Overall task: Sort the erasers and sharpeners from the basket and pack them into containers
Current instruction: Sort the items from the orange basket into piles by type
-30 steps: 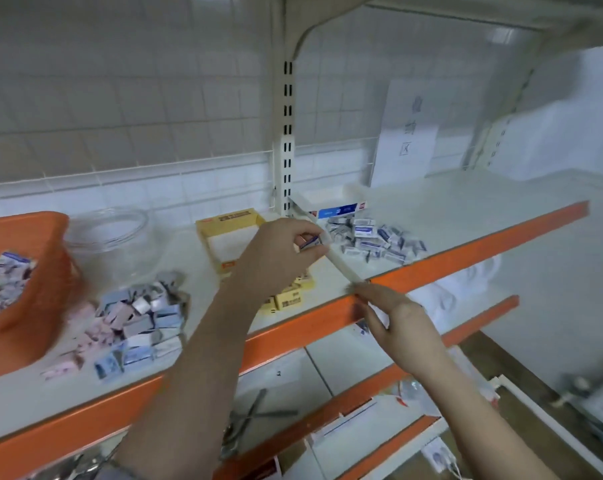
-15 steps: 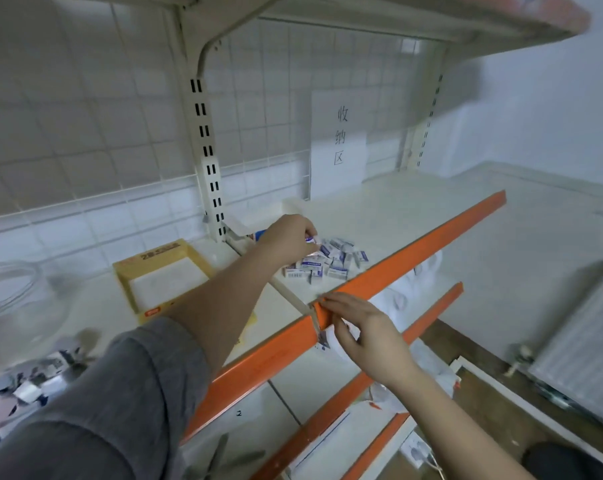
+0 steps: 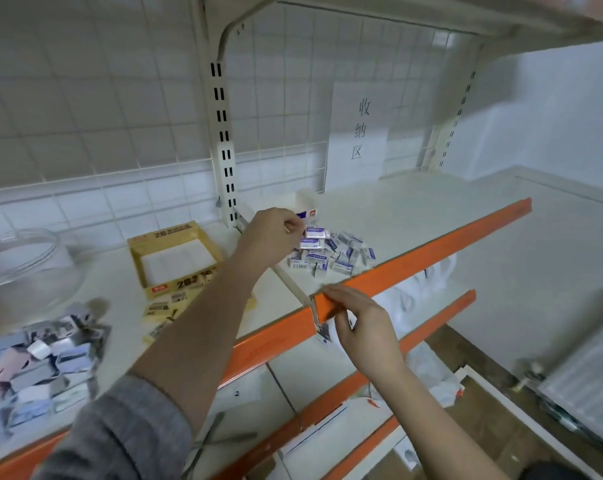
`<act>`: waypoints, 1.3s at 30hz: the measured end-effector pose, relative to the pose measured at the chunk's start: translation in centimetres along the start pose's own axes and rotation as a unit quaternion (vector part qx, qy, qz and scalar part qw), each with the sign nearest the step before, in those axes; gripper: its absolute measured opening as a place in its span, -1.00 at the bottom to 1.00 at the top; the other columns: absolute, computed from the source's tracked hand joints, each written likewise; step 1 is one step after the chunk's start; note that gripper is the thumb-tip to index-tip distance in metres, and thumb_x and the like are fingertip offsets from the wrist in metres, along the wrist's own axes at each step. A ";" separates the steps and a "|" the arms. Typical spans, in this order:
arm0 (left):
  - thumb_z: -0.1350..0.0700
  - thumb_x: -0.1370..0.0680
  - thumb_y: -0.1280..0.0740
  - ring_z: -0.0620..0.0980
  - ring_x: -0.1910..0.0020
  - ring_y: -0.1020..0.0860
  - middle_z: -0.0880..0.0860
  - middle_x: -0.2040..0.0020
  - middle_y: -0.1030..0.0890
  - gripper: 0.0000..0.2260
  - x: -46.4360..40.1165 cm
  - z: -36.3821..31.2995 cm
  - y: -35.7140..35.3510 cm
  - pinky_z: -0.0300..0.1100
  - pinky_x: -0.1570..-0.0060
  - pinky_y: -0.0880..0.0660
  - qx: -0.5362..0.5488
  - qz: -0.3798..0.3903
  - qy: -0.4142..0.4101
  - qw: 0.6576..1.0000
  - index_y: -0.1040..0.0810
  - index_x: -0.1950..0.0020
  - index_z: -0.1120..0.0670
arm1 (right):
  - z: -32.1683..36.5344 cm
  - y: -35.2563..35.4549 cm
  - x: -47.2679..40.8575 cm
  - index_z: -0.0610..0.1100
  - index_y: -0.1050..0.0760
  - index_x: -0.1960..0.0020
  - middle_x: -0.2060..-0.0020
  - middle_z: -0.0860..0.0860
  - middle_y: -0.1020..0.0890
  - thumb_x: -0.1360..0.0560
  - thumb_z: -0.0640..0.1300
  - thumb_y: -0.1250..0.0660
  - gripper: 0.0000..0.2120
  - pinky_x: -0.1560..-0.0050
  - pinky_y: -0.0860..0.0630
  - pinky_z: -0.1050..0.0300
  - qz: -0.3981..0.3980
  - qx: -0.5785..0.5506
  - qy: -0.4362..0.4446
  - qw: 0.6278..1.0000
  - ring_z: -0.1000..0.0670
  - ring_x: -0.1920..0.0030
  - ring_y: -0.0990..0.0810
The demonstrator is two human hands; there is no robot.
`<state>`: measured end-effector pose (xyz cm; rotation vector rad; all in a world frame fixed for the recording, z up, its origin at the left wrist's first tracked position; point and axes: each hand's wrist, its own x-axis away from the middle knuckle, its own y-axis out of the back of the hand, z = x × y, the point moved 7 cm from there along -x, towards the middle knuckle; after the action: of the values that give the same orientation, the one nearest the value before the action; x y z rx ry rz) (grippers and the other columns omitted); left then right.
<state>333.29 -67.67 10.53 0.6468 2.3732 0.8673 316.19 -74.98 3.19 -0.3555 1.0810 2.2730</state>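
Reaching across the shelf [image 3: 414, 216] in the head view, the left hand [image 3: 274, 237] hangs over the pile of erasers [image 3: 331, 254] with its fingers curled, and two white-and-purple erasers [image 3: 313, 238] sit right at its fingertips, though whether they are pinched or only touched I cannot tell; the pile lies on the white shelf just right of the metal divider [image 3: 289, 278] and in front of a small white box [image 3: 305, 206] that stands by the upright post [image 3: 224, 140]; the right hand [image 3: 359, 323] is at the orange front edge [image 3: 397, 271], fingers bent over the lip where the divider meets it, thumb below, gripping that edge; a small printed scrap [image 3: 322, 336] hangs just under the lip beside the thumb, too blurred to name; left of the divider an open yellow box [image 3: 175, 261] rests on the shelf with a few yellow packets [image 3: 161, 306] scattered before it; further left stands a clear jar [image 3: 26, 261], and near the front a second heap of small wrapped pieces [image 3: 40, 362], blurred; a grey sleeve [image 3: 120, 434] covers the left forearm near the elbow; a paper sign [image 3: 359, 133] with three characters hangs on the wire grid [image 3: 286, 98] behind; lower shelves carry white bags [image 3: 418, 285] and papers.
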 end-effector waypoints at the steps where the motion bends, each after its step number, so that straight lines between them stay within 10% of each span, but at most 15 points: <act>1: 0.15 -0.53 -0.32 -0.04 0.08 -0.58 0.00 0.04 -0.63 -0.86 1.1 0.5 0.8 -0.14 0.03 -0.53 0.010 -0.005 0.012 1.000 -0.64 -0.03 0.08 | 0.1 0.0 -0.1 -0.13 -0.58 -0.19 -0.15 0.08 -0.59 -0.46 -0.36 -0.20 -0.63 -0.19 -0.20 0.59 0.001 0.018 -0.001 1.000 0.23 -0.18 -0.44; 7: 0.13 -0.54 -0.31 -0.17 0.12 -0.57 -0.08 0.07 -0.62 -0.89 8.5 3.5 7.3 -0.25 0.10 -0.51 0.051 -0.038 0.054 0.996 -0.63 0.02 0.00 | 1.8 -0.5 -1.0 -0.13 -0.61 0.01 0.11 -0.02 -0.64 -0.48 -0.28 -0.25 -0.81 0.15 -0.42 0.21 0.012 0.094 -0.034 0.995 -0.05 0.08 -0.58; 12: 0.12 -0.54 -0.31 -0.32 0.18 -0.49 -0.19 0.14 -0.57 -0.88 14.4 7.2 16.0 -0.55 0.27 -0.35 -0.014 -0.069 0.060 0.996 -0.58 0.06 -0.10 | 8.1 -3.4 -1.7 -0.18 -0.60 -0.11 -0.09 -0.07 -0.63 -0.51 -0.25 -0.26 -0.77 0.06 -0.30 0.34 -0.015 0.069 -0.038 0.997 -0.09 -0.08 -0.57; 26: 0.13 -0.52 -0.32 -0.35 0.23 -0.47 -0.18 0.18 -0.56 -0.86 30.3 23.4 39.8 -0.51 0.24 -0.33 -0.157 -0.128 0.115 0.972 -0.65 0.00 -0.04 | 37.6 -23.2 -2.6 -0.10 -0.60 -0.14 -0.11 0.01 -0.61 -0.50 -0.15 -0.31 -0.77 0.01 -0.30 0.35 0.095 0.015 0.114 0.989 0.03 -0.13 -0.54; 31: 0.13 -0.54 -0.31 -0.42 0.23 -0.42 -0.23 0.14 -0.51 -0.84 31.2 25.4 41.9 -0.61 0.21 -0.32 -0.133 -0.129 0.099 0.978 -0.63 -0.06 -0.03 | 43.4 -29.7 -5.3 -0.11 -0.60 -0.14 -0.11 -0.03 -0.63 -0.47 -0.15 -0.34 -0.75 -0.12 -0.42 0.19 0.230 0.127 0.210 0.942 -0.01 -0.12 -0.56; 39: 0.14 -0.54 -0.30 -0.25 0.13 -0.56 -0.15 0.11 -0.61 -0.84 30.9 26.8 40.9 -0.48 0.13 -0.41 -0.086 -0.124 0.088 0.985 -0.64 -0.03 -0.02 | 40.8 -37.3 -4.8 -0.29 -0.45 -0.25 -0.16 -0.14 -0.56 -0.42 -0.16 -0.43 -0.55 0.00 -0.48 0.11 0.437 0.417 0.134 0.785 -0.11 -0.12 -0.54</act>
<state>336.98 -9.94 11.59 0.2069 2.4313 1.0381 343.33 -26.88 8.31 0.2819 2.6740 2.1182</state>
